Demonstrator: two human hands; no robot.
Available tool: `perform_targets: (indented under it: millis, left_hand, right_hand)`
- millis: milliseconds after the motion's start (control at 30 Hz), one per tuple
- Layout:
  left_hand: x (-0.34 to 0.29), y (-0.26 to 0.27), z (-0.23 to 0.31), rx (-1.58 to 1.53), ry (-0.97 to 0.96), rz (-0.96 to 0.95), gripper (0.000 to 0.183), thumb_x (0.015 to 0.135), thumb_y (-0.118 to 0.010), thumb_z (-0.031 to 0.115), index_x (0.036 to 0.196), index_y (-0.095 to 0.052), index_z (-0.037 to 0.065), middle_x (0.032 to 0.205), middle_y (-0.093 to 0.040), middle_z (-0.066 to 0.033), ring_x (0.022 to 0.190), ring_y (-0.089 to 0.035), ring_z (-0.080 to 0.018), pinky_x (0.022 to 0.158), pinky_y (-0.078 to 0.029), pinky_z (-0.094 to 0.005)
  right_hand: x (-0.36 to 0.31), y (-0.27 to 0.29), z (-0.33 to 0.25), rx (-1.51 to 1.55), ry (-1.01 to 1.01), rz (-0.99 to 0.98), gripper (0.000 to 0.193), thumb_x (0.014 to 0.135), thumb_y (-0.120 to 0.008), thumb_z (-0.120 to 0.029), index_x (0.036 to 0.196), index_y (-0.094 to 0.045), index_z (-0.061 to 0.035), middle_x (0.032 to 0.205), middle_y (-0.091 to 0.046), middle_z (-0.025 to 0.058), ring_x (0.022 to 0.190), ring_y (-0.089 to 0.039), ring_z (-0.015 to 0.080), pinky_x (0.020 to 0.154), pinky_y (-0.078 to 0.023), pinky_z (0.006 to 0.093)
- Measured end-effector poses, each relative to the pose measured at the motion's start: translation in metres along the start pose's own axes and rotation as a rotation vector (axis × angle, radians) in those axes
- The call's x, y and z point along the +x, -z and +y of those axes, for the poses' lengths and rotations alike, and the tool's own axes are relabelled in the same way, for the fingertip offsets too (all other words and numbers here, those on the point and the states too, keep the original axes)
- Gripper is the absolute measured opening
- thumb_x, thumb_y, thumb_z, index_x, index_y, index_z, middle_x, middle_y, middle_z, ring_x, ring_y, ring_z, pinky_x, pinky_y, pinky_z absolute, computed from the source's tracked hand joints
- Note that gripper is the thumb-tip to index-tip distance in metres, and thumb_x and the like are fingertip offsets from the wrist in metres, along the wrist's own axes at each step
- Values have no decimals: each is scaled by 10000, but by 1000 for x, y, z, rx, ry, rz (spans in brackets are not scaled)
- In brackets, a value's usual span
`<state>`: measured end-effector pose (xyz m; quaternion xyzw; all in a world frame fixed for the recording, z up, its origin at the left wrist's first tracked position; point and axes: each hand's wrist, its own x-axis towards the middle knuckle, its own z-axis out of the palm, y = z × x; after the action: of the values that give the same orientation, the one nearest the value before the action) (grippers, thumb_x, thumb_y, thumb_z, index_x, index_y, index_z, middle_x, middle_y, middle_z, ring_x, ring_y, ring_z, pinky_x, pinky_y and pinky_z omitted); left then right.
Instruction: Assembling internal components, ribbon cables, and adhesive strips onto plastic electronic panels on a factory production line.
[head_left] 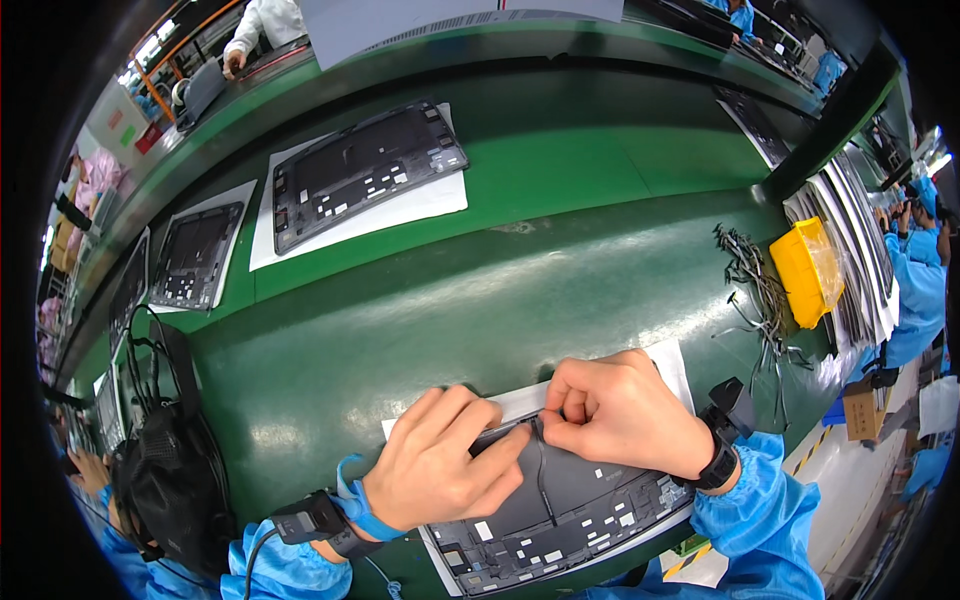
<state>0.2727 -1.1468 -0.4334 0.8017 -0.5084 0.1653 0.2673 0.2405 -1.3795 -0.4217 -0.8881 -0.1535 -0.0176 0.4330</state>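
Observation:
A dark tablet housing (605, 495) lies in front of me on a white sheet (672, 372), with small white pads and components along its near side. A thin black cable (543, 480) runs over it, from the far edge toward the components. My right hand (630, 415) is closed in a pinch at the cable's far end. Beside it, my left hand (445, 465) rests on the housing with fingers apart, its index fingertip touching close to that same end. The fingertips partly hide the cable end. Both wrists wear black straps with small devices; a blue band circles the left one.
Similar housings (370, 170) lie on white sheets along the green belt beyond the bench. A bundle of loose cables (755, 285) sits at the right, beside a yellow bin (803, 270) and stacked sheets (850, 250). A black bag (175, 470) stands at left. Other people work nearby.

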Motion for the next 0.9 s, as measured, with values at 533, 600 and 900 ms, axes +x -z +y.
perform_targets:
  millis: [533,600,900]
  left_hand:
    - [15,-9,6,-118,61,-43,339,613,-771,63,943,-831,112,880,-637,-39,684,-578,-218,566,-502,-336]
    - [16,-11,6,-127,65,-36,341,613,-769,61,944,-833,112,878,-639,-39,683,-583,-218,564,-505,-334]
    - [21,-22,5,-148,50,-7,357,605,-761,53,954,-823,95,882,-646,-40,679,-586,-218,546,-500,-335]
  right_hand:
    - [-3,22,12,132,-117,-64,124,770,-781,-53,778,-658,-50,568,-641,61,525,-667,265,511,-492,354]
    - [-4,23,12,104,-105,-61,122,769,-780,-59,778,-658,-51,569,-641,60,530,-669,265,515,-495,354]
    - [-7,27,20,12,-74,-36,125,758,-782,-74,775,-659,-60,579,-649,56,537,-675,269,517,-500,359]
